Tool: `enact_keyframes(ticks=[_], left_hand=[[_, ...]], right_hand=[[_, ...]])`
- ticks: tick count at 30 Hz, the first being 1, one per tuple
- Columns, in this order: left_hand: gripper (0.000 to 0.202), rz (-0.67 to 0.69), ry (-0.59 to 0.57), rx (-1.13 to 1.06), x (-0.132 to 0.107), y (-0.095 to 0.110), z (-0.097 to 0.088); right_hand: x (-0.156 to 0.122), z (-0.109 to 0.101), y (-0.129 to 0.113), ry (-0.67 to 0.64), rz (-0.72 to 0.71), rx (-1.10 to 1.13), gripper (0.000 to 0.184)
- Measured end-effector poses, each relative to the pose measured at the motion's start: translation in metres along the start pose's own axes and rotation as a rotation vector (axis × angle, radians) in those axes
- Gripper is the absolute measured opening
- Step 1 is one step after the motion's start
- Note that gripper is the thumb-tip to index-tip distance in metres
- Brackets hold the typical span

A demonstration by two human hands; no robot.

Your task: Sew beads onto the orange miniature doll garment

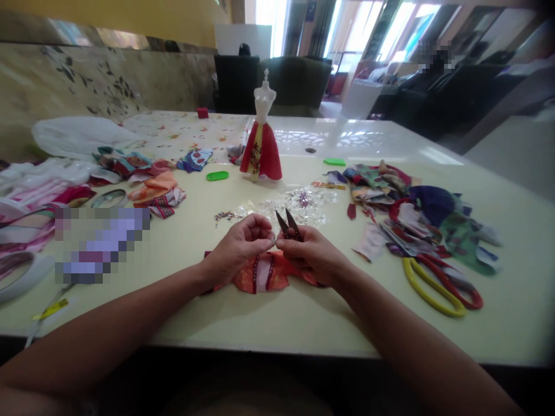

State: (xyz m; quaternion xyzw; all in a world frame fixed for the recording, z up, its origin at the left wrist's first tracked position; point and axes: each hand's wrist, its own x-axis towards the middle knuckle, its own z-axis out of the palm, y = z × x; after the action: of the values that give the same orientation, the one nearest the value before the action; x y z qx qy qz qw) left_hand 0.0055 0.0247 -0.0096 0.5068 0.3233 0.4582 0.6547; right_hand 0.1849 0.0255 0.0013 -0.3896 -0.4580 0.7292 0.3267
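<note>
My right hand (313,253) grips small dark thread snips (288,224), blades open and pointing up and away. Just left of the blades, my left hand (241,242) is pinched, fingertips together; whatever it pinches is too fine to make out. Both hands rest over an orange and red piece of fabric (262,276) lying on the pale yellow table (277,323). A scatter of small beads in clear plastic (289,205) lies just beyond the hands. Farther back a small white mannequin in a red skirt (261,144) stands upright.
Fabric scraps (416,214) are piled on the right, with yellow and red handled scissors (437,283) nearby. More cloth (156,190), tape rolls (109,199) and a white bag (78,136) lie on the left. Two green lids (217,175) sit mid-table. Dark chairs and a seated person are beyond.
</note>
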Motion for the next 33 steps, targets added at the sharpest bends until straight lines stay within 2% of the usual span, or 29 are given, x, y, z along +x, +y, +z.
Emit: enact_keyframes(ticks=[5,8,12,14,17,20,22,28,33], left_hand=[[0.025,-0.019,-0.051,-0.022,0.000,0.000,-0.001],[0.025,-0.034,-0.024,-0.021,0.001,-0.001,-0.001],[0.024,-0.014,0.030,-0.021,0.002,-0.001,-0.001],[0.023,-0.003,0.040,-0.011,0.002,-0.001,-0.001],[0.022,0.005,0.066,-0.007,0.003,0.000,-0.001],[0.022,0.024,0.106,-0.041,0.004,0.002,-0.001],[0.022,0.043,0.131,-0.081,0.004,0.004,-0.001],[0.023,0.075,0.154,-0.157,0.005,0.014,0.000],[0.022,0.090,0.148,-0.143,0.004,0.017,0.001]], right_hand=[[0.001,-0.006,0.000,-0.112,0.090,0.072,0.033],[0.000,-0.003,0.000,-0.042,0.058,0.046,0.034],[0.001,0.002,0.002,0.092,-0.118,-0.050,0.028],[0.001,0.003,0.003,0.160,-0.253,-0.173,0.024],[0.000,0.000,0.001,0.236,-0.442,-0.488,0.021],[-0.003,-0.002,-0.001,0.237,-0.545,-0.668,0.029],[-0.006,-0.002,-0.001,0.248,-0.585,-0.725,0.033],[-0.009,-0.003,-0.002,0.357,-0.601,-1.019,0.028],[-0.011,-0.002,-0.003,0.380,-0.629,-1.083,0.026]])
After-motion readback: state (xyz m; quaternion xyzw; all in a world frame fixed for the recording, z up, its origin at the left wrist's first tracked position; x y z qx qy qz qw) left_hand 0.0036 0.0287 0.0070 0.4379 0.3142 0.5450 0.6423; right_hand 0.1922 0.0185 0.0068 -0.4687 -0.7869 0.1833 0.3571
